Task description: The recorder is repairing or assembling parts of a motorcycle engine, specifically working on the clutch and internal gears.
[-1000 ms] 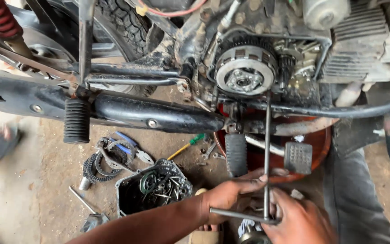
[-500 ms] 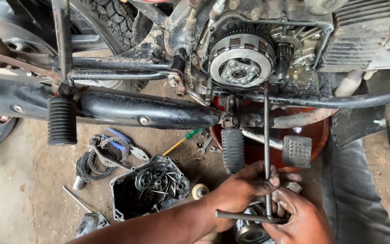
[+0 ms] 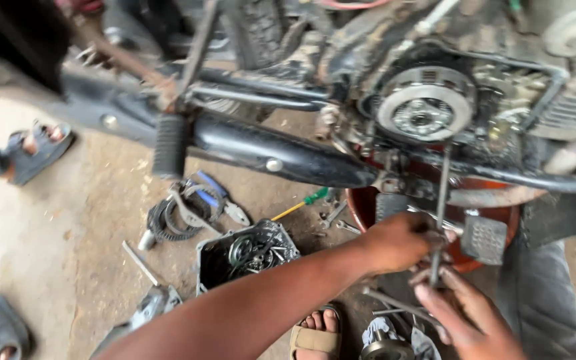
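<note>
Hands clamp the T-handle wrench (image 3: 440,213): left hand (image 3: 398,241) on its shaft, right hand (image 3: 465,313) just below

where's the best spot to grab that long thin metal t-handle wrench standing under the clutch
Judging by its pose, grip the long thin metal T-handle wrench low down, near its crossbar, from the near side. The shaft stands upright, its top close under the round silver clutch; the left hand and right hand already meet there.

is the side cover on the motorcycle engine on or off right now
Off. The round silver clutch assembly sits bare in the grimy motorcycle engine, its plates and bolts showing. A dark metal cover holding loose parts lies on the ground; whether it is that cover, cannot tell.
</note>
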